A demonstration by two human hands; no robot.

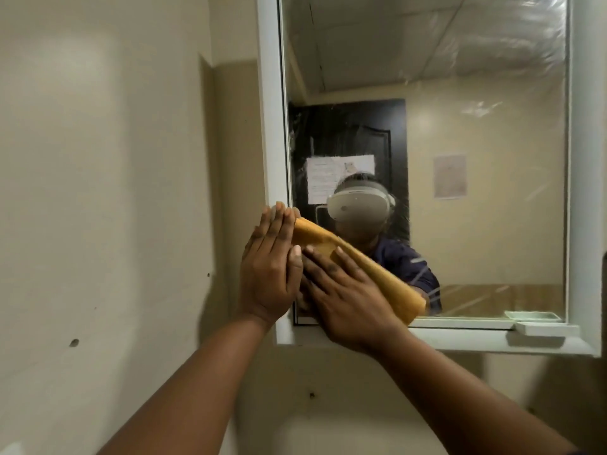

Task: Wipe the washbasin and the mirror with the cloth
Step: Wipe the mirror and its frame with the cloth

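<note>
Both hands, left [267, 267] and right [348, 290], press the cloth [377, 274] flat-fingered (fingers straight) against the mirror's [460, 159] lower-left corner.

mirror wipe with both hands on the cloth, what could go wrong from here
The orange cloth sits low at the mirror's left corner, so the streaks across the upper right glass may go unwiped. The left hand lies flat half on the white frame, so a push could drag grime from the frame onto the glass. The right hand sweeping right might knock the small tray off the bottom ledge.
</note>
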